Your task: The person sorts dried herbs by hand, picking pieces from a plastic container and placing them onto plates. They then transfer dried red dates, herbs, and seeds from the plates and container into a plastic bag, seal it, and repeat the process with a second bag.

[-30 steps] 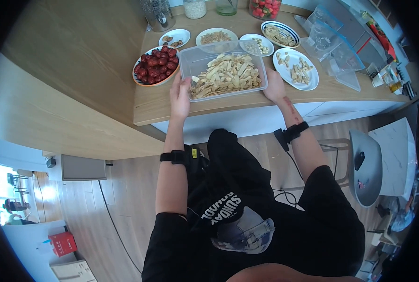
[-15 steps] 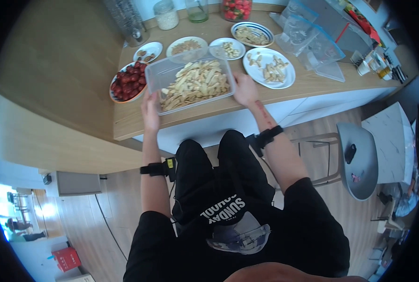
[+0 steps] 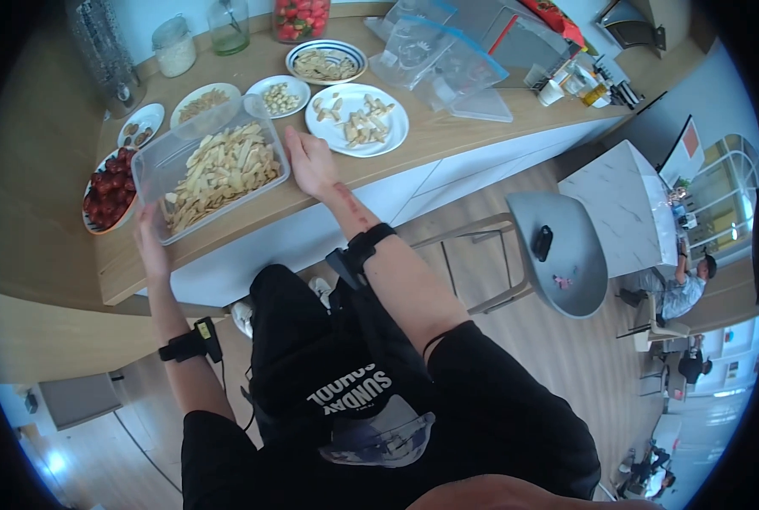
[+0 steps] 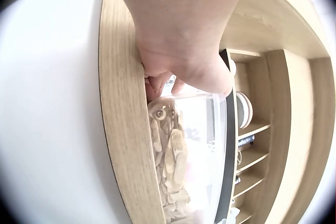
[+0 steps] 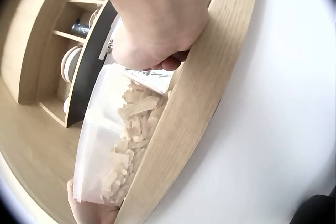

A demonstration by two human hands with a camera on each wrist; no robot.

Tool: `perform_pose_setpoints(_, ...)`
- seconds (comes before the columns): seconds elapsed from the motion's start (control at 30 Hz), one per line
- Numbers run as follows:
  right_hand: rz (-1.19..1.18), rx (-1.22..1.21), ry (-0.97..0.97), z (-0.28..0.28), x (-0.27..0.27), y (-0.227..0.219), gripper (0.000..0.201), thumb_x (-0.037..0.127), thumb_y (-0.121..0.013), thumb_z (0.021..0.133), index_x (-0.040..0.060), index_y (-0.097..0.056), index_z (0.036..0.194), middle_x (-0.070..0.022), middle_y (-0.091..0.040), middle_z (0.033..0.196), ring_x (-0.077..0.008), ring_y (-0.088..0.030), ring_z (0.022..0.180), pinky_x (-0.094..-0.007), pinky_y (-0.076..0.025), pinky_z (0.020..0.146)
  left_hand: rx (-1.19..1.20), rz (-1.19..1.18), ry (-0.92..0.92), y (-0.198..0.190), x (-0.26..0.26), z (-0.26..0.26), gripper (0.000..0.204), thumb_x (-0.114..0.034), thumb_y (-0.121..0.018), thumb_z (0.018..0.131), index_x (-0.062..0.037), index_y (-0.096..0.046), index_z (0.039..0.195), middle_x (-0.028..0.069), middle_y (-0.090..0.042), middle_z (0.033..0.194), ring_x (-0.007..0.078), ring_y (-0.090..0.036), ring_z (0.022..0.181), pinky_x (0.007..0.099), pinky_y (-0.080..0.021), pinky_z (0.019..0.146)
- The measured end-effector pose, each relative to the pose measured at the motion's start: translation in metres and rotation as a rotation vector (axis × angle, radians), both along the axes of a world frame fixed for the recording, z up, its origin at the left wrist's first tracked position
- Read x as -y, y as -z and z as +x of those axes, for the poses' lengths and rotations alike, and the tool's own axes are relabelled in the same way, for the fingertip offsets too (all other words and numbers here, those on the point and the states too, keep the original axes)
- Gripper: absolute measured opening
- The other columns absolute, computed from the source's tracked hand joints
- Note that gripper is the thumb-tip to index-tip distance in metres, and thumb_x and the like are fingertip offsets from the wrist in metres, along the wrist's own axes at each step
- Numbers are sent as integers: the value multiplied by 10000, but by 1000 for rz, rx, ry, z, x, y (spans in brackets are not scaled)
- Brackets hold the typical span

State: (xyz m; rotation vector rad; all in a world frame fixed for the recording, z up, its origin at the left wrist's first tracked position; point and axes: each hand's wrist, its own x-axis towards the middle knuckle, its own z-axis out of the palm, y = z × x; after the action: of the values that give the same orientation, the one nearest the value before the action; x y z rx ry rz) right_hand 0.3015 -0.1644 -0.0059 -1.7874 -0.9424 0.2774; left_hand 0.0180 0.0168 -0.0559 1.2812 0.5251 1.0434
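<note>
A clear plastic container (image 3: 151, 167) sits near the counter's front edge, with a heap of pale dried slices (image 3: 226, 170) inside. My left hand (image 3: 151, 242) holds its left end; the left wrist view shows the thumb side by the rim and fingers (image 4: 156, 85) bent low at the end wall. At the opposite end my right hand (image 3: 313, 163) grips the container, its fingers (image 5: 170, 63) curled low in the right wrist view. Left of the container stands a bowl of dark red dates (image 3: 111, 191), and right of it a white plate (image 3: 318, 127) with pale pieces.
Behind the container are small plates of dried pieces (image 3: 202, 104), a blue-rimmed dish (image 3: 292, 61), glass jars (image 3: 173, 49) and a tub of strawberries (image 3: 301, 19). Zip bags (image 3: 469, 72) lie further right. A grey chair (image 3: 566, 255) stands on the floor beside a marble-topped table (image 3: 613, 200).
The head view has swung to the right, so the counter and container appear further left and tilted. Both hands stay at the container's two ends.
</note>
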Motion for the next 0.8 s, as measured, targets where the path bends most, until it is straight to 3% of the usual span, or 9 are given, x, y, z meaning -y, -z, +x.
perform_pose_setpoints(0.03,74,-47,-6,4,-2,7,603,475,-405,1037,4,-574,700,-133,-578,617,-267,-549,610,-374,-448,629,-17,6,-46,-7,8,4,586,-362,-481,990,9,-473,1443,121,-555,1359,203,-518,1235,328,-360,1069)
perform_pose_setpoints(0.17,89,-171,-91,12,2,8,643,518,-393,1020,-14,-586,715,-163,-575,639,-310,-548,628,-418,-442,661,-9,1,-57,-19,19,8,569,-331,-479,990,15,-473,1442,116,-557,1361,207,-502,1253,333,-340,1088)
perform_pose_setpoints(0.23,137,-132,-147,12,5,11,617,511,-422,1019,-2,-574,711,-102,-528,606,-220,-483,601,-377,-411,616,-44,57,-73,-21,21,9,563,-324,-482,991,24,-475,1434,118,-557,1367,209,-497,1265,331,-335,1095)
perform_pose_setpoints(0.4,158,-79,-200,7,8,9,508,427,-520,1015,14,-594,728,-38,-524,601,-139,-469,598,-330,-387,570,-156,199,-141,-26,26,10,548,-304,-490,993,46,-481,1413,124,-557,1381,216,-483,1296,324,-322,1113)
perform_pose_setpoints(0.67,225,-161,-227,8,7,10,453,363,-551,1022,51,-575,695,14,-491,571,-67,-448,525,-251,-340,488,-203,179,-185,-31,29,6,635,-337,-489,1005,109,-388,1446,216,-532,1399,263,-482,1319,348,-333,1120)
perform_pose_setpoints(0.8,212,-136,-249,2,7,11,422,352,-565,1016,37,-581,737,23,-491,576,-61,-431,522,-251,-332,480,-164,159,-167,-39,35,11,612,-274,-517,1008,107,-358,1459,224,-534,1390,262,-492,1306,346,-351,1107)
